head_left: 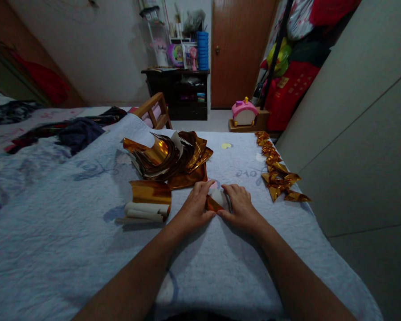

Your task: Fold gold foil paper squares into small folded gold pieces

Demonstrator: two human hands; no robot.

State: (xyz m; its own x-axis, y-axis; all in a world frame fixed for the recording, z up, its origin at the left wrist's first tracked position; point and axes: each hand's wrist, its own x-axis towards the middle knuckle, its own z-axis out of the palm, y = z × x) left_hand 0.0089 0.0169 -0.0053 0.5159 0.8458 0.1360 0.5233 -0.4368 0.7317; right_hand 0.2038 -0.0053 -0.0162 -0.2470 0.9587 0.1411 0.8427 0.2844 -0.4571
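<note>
Between my two hands on the bedspread is a sheet of gold foil paper (214,204), partly folded, with its pale back showing. My left hand (198,203) grips its left side, fingers and thumb closed on the edge. On the opposite side my right hand (239,206) is curled round the paper, its thumb close to the left thumb. Just left of my hands lie curled gold sheets (151,192) with rolled pale ones (145,210) before them. Farther back is a thick fanned stack of gold foil sheets (160,154).
A row of folded gold foil pieces (276,171) runs along the bed's right edge. Dark clothes (82,133) lie at the left on the bedspread (70,249). Beyond the bed stand a wooden chair (158,109), a pink toy (244,111) and a dark cabinet (175,96).
</note>
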